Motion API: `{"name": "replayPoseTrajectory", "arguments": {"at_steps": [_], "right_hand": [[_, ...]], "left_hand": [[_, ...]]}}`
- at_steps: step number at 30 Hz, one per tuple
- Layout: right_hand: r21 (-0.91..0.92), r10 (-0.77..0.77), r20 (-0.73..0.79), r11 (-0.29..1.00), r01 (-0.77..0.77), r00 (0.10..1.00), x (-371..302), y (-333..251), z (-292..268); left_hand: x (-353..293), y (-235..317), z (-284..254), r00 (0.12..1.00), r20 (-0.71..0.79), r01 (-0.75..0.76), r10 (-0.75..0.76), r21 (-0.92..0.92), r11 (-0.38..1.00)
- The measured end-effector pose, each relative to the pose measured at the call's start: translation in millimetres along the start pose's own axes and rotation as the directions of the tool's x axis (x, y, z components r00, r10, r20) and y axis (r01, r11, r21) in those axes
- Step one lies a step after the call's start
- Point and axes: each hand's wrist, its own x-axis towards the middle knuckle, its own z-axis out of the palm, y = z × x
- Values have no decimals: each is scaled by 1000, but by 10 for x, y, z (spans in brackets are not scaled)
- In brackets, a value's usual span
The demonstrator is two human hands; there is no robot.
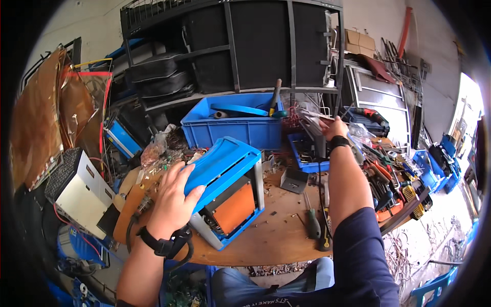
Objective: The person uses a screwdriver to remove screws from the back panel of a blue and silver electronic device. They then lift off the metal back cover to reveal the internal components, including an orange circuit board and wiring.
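Observation:
My left hand [176,197] lies on the near left corner of a blue-framed electrical unit [220,158], fingers stretched along its blue top and thumb apart. This unit stands at an angle on the wooden table, with grey metal posts and an orange panel [232,211] in its open side. Stretched far forward to the right, my right hand [333,128] is closed at the upper edge of a grey metal piece [315,134], above a small blue tray [309,165]. Its fingertips are partly hidden.
A large blue crate [232,130] stands behind the unit. Screwdrivers [313,225] and a dark bent plate [294,181] lie right of the unit. Pliers and other hand tools [381,176] crowd the table's right side. A white case [84,192] stands at left.

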Motion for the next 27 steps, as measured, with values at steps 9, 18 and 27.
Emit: {"name": "replayPoseTrajectory", "arguments": {"at_steps": [9,18,27], "right_hand": [[178,-29,-163,982,58,986,-251,169,156],[-812,-568,377,177,556,731,-503,201,-17],[-499,-80,738,605,621,670,-2005,226,557]], "left_hand": [[-54,35,-151,997,55,53,-57,61,997],[-17,2,-89,998,59,17,-19,36,999],[-5,-17,-116,993,117,18,-29,96,995]]}}
